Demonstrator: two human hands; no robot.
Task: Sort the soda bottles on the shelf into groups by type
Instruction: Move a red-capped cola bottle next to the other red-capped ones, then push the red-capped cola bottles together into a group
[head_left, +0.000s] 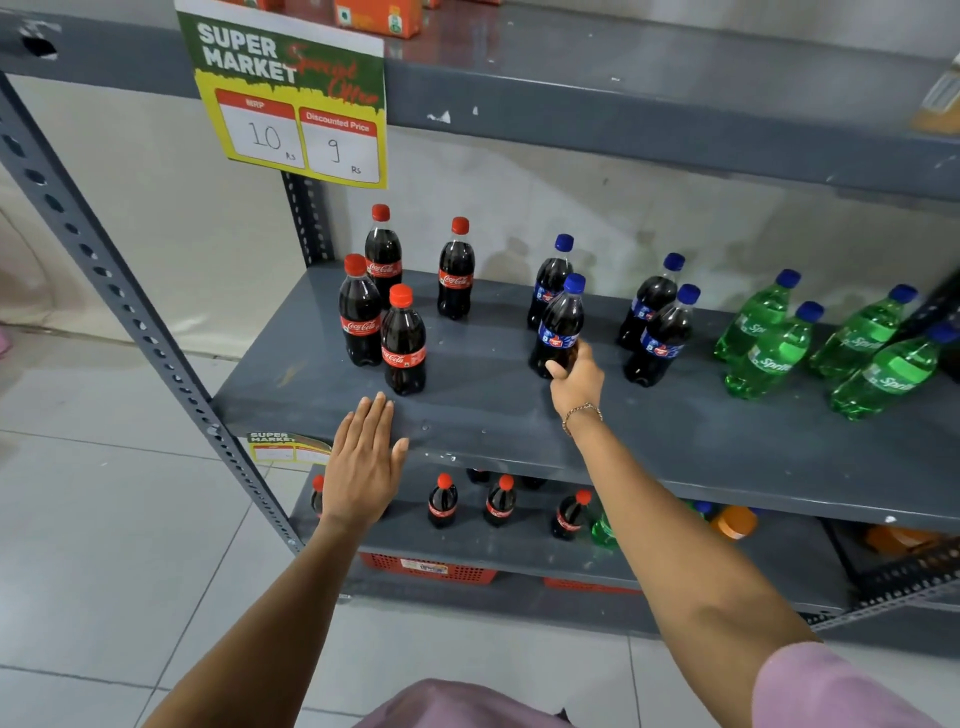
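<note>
The right hand (576, 382) covered the lower part of a blue-capped cola bottle (560, 325); its label was too small to read. On the lower shelf (519, 558), the orange bottles (735, 522) were mostly hidden.

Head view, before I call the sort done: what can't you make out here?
- Blue-capped cola labels: too small to read the brand.
- Dark item right of the Sprite bottles: cut off by the frame edge.
- Lower shelf: green and orange bottles hidden by the right forearm and the shelf above.
- Small price tag: blurred.
</note>
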